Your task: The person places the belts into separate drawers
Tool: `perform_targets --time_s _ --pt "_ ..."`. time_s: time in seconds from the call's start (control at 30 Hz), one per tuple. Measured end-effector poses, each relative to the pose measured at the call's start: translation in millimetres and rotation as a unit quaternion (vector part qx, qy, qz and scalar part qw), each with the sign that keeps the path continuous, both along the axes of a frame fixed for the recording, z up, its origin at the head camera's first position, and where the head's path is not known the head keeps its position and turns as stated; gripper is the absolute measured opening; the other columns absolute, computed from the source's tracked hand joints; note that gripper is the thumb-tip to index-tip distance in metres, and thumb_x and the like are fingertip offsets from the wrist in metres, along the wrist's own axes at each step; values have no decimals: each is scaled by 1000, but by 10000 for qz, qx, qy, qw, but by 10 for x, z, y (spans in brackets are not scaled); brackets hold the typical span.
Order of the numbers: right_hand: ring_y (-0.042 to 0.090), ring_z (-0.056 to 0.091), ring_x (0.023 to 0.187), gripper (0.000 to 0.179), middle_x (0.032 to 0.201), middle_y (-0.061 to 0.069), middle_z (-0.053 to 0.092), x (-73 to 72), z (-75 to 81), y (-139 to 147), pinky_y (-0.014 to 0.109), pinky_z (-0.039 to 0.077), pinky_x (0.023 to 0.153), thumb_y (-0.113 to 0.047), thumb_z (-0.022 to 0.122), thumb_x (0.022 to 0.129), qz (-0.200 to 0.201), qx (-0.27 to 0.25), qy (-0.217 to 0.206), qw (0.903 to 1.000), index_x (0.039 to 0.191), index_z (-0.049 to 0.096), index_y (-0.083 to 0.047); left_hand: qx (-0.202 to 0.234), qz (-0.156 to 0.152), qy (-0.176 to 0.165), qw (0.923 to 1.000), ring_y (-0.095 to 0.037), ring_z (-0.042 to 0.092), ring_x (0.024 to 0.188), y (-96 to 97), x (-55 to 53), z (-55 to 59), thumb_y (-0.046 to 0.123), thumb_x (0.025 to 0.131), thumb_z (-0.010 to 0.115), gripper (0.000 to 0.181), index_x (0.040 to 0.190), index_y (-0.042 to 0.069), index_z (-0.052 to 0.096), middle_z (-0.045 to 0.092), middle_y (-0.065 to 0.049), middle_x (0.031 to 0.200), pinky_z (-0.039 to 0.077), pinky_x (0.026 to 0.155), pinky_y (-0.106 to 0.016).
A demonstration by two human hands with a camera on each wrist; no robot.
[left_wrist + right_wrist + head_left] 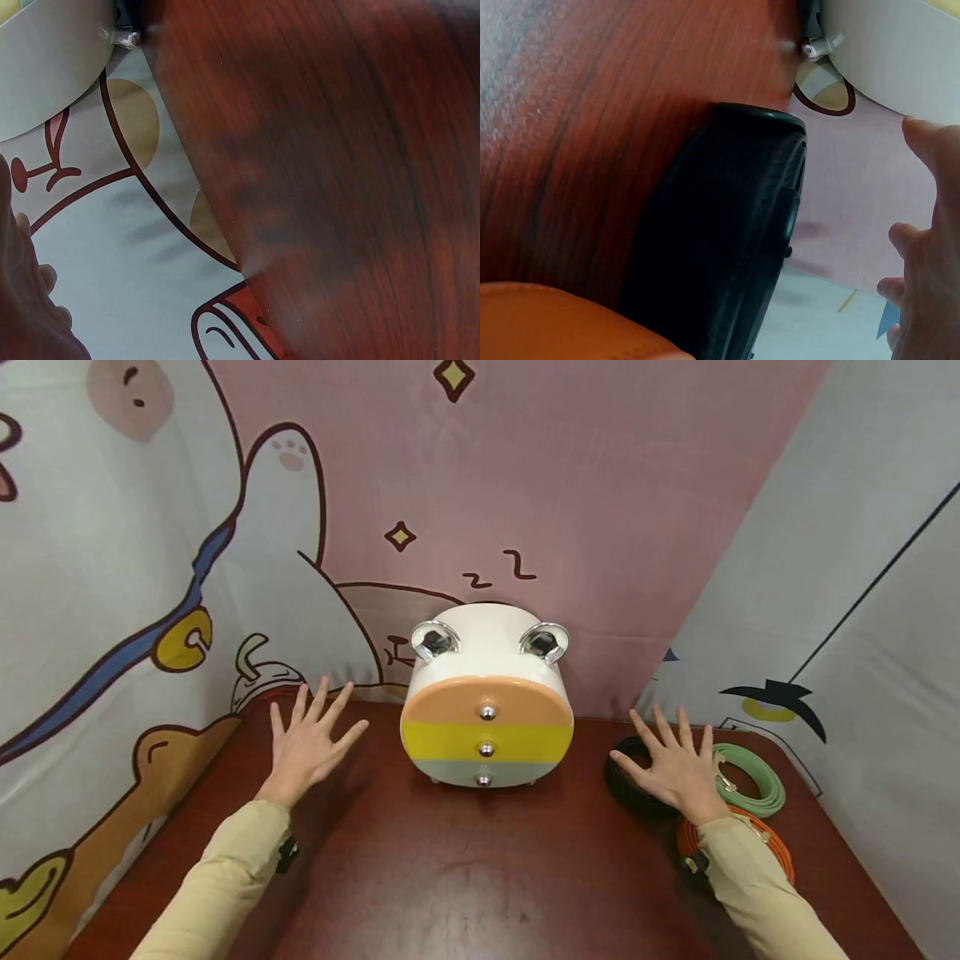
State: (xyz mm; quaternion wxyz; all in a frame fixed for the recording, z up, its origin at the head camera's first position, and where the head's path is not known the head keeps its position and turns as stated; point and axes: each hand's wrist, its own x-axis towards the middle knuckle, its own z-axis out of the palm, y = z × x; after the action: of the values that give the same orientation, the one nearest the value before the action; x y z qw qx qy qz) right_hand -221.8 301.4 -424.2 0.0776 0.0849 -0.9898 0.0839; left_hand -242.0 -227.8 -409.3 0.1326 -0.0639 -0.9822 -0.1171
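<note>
My left hand (306, 747) is held above the left part of the table with its fingers spread, holding nothing. My right hand (677, 768), fingers likewise apart, hovers over the right side and overlaps a coiled black belt (621, 789) in the head view. Beside that hand lie a rolled green belt (772, 789) and a rolled orange belt (780, 852), the orange one partly hidden by the sleeve. The right wrist view shows the black belt (712, 225) close up. Between the hands stands a small drawer cabinet (487, 652) with orange, yellow and grey-green fronts.
The cabinet carries two shiny round eye-like pieces on top and a silver knob (487, 749) on each drawer front. A cloth with cartoon prints (600, 485) hangs behind and beside the dark red wooden table (465, 877).
</note>
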Motion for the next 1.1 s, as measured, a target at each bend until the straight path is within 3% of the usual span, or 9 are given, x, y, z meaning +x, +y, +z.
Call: perform_targets --time_s 0.57,0.9,1.0,1.1 --pt "43 -10 142 82 156 24 16 10 7 -16 65 -18 100 -66 44 92 -53 -234 199 9995 155 21 -18 168 -85 -147 9997 -32 -7 145 78 -60 -35 68 94 33 74 156 30 17 8 -9 161 -15 104 -62" --pt "45 -5 142 77 154 25 19 -8 38 -69 66 -19 100 -61 44 95 142 -308 341 9988 155 22 -19 580 -181 -241 9979 -36 -5 144 168 -156 109 61 97 38 71 156 27 16 7 -12 160 -12 104 -65" --pt "46 3 142 73 151 25 27 -2 39 -103 68 -11 102 -57 48 96 324 -444 532 9971 153 28 -16 704 -227 -198 9971 -36 -6 144 196 -207 189 64 97 33 72 156 27 13 6 -12 160 -10 104 -66" --pt "45 22 136 66 142 23 38 15 22 -153 68 9 102 -50 54 95 594 -607 896 9924 148 39 -13 820 -296 -127 9961 -35 -7 144 231 -249 267 66 96 30 73 156 29 11 6 -12 160 -10 104 -66"
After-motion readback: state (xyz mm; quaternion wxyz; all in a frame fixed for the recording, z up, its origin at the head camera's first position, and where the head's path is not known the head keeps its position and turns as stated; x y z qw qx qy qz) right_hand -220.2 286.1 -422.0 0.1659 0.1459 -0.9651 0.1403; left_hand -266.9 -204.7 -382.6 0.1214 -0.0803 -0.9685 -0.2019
